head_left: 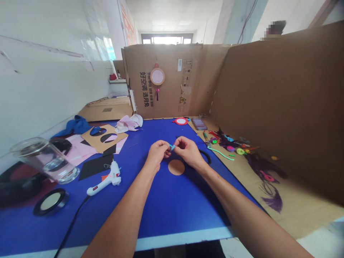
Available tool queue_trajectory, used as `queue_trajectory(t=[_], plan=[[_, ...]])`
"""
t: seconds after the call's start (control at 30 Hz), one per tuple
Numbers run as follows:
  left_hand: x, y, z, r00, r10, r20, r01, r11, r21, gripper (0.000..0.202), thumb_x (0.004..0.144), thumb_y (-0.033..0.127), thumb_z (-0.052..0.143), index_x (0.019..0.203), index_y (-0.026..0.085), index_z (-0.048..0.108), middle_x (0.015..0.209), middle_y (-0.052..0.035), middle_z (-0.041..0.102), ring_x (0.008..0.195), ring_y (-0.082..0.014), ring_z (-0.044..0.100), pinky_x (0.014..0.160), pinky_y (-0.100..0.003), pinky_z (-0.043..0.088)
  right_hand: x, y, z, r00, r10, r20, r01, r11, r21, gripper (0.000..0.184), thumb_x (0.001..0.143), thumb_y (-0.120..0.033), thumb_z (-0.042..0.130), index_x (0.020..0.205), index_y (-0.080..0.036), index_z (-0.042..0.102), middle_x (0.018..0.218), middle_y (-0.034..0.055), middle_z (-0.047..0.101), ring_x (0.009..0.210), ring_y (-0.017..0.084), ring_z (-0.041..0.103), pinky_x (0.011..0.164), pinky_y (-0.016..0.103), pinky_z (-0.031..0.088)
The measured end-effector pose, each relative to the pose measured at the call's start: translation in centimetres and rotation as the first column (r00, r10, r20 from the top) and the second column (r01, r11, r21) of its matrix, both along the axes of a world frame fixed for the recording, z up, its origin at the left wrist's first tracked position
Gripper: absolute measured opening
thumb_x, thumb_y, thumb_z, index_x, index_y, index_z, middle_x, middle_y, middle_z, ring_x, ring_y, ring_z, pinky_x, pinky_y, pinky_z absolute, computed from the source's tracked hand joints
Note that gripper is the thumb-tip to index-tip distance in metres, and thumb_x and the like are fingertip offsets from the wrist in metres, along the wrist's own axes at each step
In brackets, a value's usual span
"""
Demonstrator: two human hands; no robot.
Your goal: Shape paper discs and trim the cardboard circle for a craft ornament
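Observation:
Between the fingertips of both hands is a small light-blue piece (172, 147); its exact kind is too small to make out. My left hand (158, 153) pinches it from the left, my right hand (186, 150) from the right. Just below the hands, a round tan disc (176, 167) lies flat on the blue tabletop (166, 211). A black curved object (206, 157), partly hidden, lies beside my right wrist.
At left are a white glue gun (106, 180), a glass of water (59, 166), a tape roll (51, 201) and cut cardboard (104, 138). Colourful cords and tassels (242, 150) lie at right. Behind, a round ornament (157, 76) hangs on the cardboard wall (199, 82).

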State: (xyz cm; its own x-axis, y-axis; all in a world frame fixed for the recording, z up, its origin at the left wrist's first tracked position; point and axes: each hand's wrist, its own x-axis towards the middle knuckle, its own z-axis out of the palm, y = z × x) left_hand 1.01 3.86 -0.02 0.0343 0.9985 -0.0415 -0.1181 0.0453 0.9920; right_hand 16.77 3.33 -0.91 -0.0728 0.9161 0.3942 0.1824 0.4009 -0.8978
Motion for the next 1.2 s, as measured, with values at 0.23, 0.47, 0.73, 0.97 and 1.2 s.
queue_trajectory(t=[0.23,0.47,0.73,0.97,1.2], plan=[[-0.3,0.0,0.0,0.991,-0.005,0.133,0.015,0.997,-0.075,0.012,0.067,0.024,0.070,0.075,0.017,0.066,0.068,-0.0016,0.066,0.056,-0.0111,0.061,0.053,-0.021,0.047,-0.1,0.1,0.1,0.947,0.165,-0.277,-0.229,0.949,-0.217,0.032,0.075,-0.044,0.081,0.094,-0.020,0.072,0.077,-0.0011,0.066,0.062,0.012,0.055,0.059,0.026,0.045],[0.3,-0.2,-0.1,0.994,-0.015,-0.108,0.031,0.989,0.144,0.019,0.072,0.023,0.070,0.091,0.019,0.070,0.080,-0.0007,0.068,0.063,-0.0115,0.062,0.056,-0.022,0.047,0.4,0.6,-0.6,0.927,0.105,-0.360,-0.212,0.939,-0.272,0.030,0.074,-0.044,0.085,0.088,-0.020,0.075,0.072,-0.0020,0.064,0.060,0.010,0.053,0.058,0.025,0.045],[0.2,0.2,-1.0,0.968,-0.044,-0.246,0.113,0.955,0.274,0.024,0.073,0.018,0.065,0.095,0.020,0.074,0.074,0.0018,0.067,0.060,-0.0108,0.054,0.059,-0.023,0.044,0.6,0.7,-0.6,0.925,-0.024,-0.379,-0.105,0.943,-0.317,0.030,0.069,-0.042,0.087,0.084,-0.019,0.074,0.068,-0.0022,0.063,0.057,0.010,0.053,0.055,0.024,0.046],[0.4,0.2,-1.2,0.976,-0.062,-0.209,0.119,0.954,0.274,0.017,0.077,0.030,0.075,0.091,0.020,0.077,0.082,-0.0021,0.073,0.071,-0.0142,0.062,0.066,-0.025,0.047,0.5,0.6,-0.3,0.900,-0.011,-0.435,-0.145,0.935,-0.325,0.032,0.068,-0.042,0.088,0.086,-0.019,0.073,0.070,-0.0021,0.064,0.058,0.010,0.054,0.055,0.023,0.048],[0.1,0.1,-0.7,0.980,-0.067,0.186,0.069,0.998,-0.003,0.035,0.064,0.041,0.090,0.088,0.018,0.078,0.086,-0.0045,0.072,0.072,-0.0118,0.062,0.063,-0.022,0.048,0.3,0.2,0.0,0.927,-0.002,-0.376,-0.113,0.953,-0.283,0.037,0.070,-0.040,0.086,0.099,-0.021,0.073,0.081,-0.0005,0.070,0.064,0.012,0.061,0.060,0.026,0.052]])
